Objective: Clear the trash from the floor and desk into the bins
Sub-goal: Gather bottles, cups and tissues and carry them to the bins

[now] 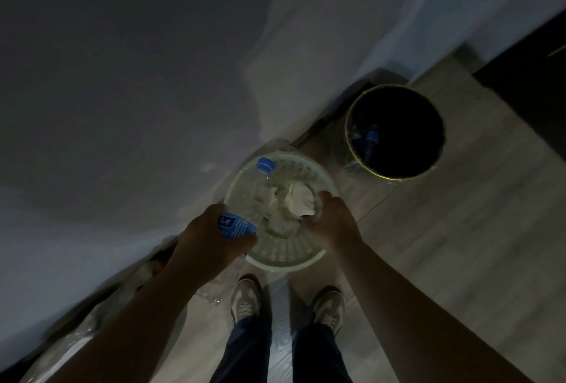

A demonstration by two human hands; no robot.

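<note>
Seen from above in dim light, a clear bottle (214, 287) lies on the wood floor (459, 229) by the person's left shoe (245, 300). The left grip (211, 235) is clamped round a blue-capped plastic bottle (249, 198), angled over the pale slatted bin (306, 260). The right grip (332, 223) is closed on crumpled white paper (298, 202) at that bin's mouth. Farther right stands a black bin (410, 137) with a blue-labelled bottle (370, 140) inside.
</note>
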